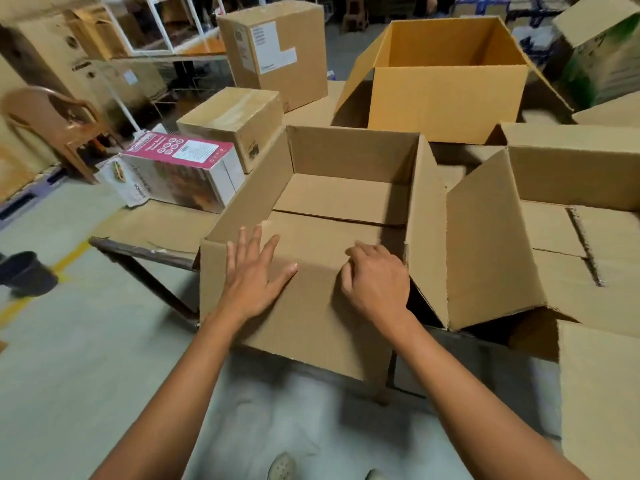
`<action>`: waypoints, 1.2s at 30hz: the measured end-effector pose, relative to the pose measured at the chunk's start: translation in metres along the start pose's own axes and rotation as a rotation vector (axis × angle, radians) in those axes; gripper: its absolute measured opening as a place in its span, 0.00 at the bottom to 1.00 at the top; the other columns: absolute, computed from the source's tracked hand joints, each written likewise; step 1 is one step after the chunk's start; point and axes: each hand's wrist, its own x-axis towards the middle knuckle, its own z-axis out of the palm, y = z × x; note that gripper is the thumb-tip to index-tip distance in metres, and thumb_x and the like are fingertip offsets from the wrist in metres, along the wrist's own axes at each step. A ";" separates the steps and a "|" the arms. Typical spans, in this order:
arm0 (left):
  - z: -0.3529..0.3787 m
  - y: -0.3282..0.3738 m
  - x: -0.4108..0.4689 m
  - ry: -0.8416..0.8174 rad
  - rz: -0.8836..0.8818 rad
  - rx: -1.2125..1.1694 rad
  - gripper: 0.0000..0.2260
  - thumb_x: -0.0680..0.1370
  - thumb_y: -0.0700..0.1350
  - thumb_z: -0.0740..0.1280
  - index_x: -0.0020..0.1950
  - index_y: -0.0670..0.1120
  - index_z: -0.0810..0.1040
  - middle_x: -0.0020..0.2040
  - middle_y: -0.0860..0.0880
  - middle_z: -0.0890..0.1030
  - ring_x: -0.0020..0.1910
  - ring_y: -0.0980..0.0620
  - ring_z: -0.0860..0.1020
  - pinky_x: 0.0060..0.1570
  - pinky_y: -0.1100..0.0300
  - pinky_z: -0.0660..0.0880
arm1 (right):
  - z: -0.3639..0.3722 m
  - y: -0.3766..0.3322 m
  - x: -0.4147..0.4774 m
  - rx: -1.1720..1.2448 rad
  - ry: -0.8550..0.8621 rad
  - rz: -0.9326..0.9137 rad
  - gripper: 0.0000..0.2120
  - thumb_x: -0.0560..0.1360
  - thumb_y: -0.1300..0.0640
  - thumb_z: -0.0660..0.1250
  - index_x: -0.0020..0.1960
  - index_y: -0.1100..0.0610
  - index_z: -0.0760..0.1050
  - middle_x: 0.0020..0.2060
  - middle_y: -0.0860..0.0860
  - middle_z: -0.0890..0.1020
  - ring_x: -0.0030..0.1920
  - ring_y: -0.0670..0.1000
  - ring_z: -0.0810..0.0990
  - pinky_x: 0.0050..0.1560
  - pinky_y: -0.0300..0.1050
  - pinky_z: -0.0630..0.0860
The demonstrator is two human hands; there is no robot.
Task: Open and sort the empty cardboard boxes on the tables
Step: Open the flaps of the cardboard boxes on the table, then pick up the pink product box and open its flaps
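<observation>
An open brown cardboard box (332, 202) stands in front of me at the table's near edge, empty inside, its four top flaps folded outward. My left hand (254, 271) lies flat with spread fingers on the near flap, which hangs toward me. My right hand (375, 282) rests on the same flap with its fingers curled over the fold; what the fingertips do is hidden. A larger open orange-brown box (446, 98) stands behind it. Another open box (568, 216) sits at the right.
Closed boxes stand at the back left: a tall labelled one (277, 53) and a small one (232, 123). A pink-and-white carton (180, 168) lies on the table's left end. A brown plastic chair (52, 123) and a black bucket (27, 275) are on the floor to the left.
</observation>
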 end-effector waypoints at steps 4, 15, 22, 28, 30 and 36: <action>-0.003 -0.020 -0.031 0.077 -0.065 -0.188 0.38 0.77 0.71 0.53 0.81 0.51 0.53 0.82 0.49 0.44 0.80 0.51 0.39 0.77 0.47 0.40 | 0.007 -0.023 -0.003 0.106 0.066 -0.045 0.21 0.77 0.48 0.58 0.62 0.56 0.80 0.65 0.56 0.79 0.67 0.58 0.75 0.71 0.63 0.64; -0.007 -0.154 -0.154 0.309 -0.281 -0.414 0.33 0.77 0.63 0.59 0.78 0.46 0.64 0.80 0.46 0.60 0.80 0.50 0.53 0.75 0.53 0.55 | 0.069 -0.174 -0.061 0.395 -0.023 -0.304 0.21 0.77 0.50 0.65 0.66 0.59 0.77 0.73 0.60 0.70 0.75 0.59 0.66 0.72 0.55 0.64; 0.009 -0.275 -0.241 0.276 -0.373 -0.411 0.31 0.77 0.60 0.61 0.75 0.43 0.68 0.77 0.43 0.64 0.78 0.45 0.60 0.75 0.52 0.60 | 0.136 -0.296 -0.093 0.393 -0.212 -0.371 0.24 0.77 0.49 0.65 0.69 0.60 0.73 0.74 0.64 0.67 0.70 0.65 0.67 0.69 0.59 0.68; 0.004 -0.370 -0.289 0.272 -0.480 -0.371 0.29 0.79 0.58 0.60 0.75 0.42 0.69 0.77 0.44 0.65 0.77 0.47 0.60 0.73 0.47 0.64 | 0.184 -0.382 -0.103 0.407 -0.314 -0.361 0.27 0.77 0.49 0.64 0.72 0.61 0.70 0.75 0.64 0.65 0.71 0.65 0.66 0.69 0.58 0.68; -0.001 -0.391 -0.288 0.284 -0.492 -0.372 0.28 0.80 0.57 0.61 0.74 0.42 0.69 0.76 0.43 0.66 0.77 0.46 0.61 0.73 0.46 0.64 | 0.194 -0.402 -0.097 0.420 -0.337 -0.352 0.28 0.77 0.49 0.64 0.73 0.60 0.69 0.75 0.64 0.64 0.71 0.65 0.66 0.69 0.59 0.69; -0.015 -0.440 -0.227 0.331 -0.471 -0.384 0.27 0.80 0.56 0.60 0.75 0.42 0.68 0.77 0.44 0.65 0.78 0.48 0.60 0.74 0.50 0.62 | 0.218 -0.439 -0.034 0.489 -0.295 -0.320 0.28 0.78 0.49 0.65 0.75 0.59 0.67 0.77 0.61 0.62 0.74 0.61 0.63 0.68 0.60 0.70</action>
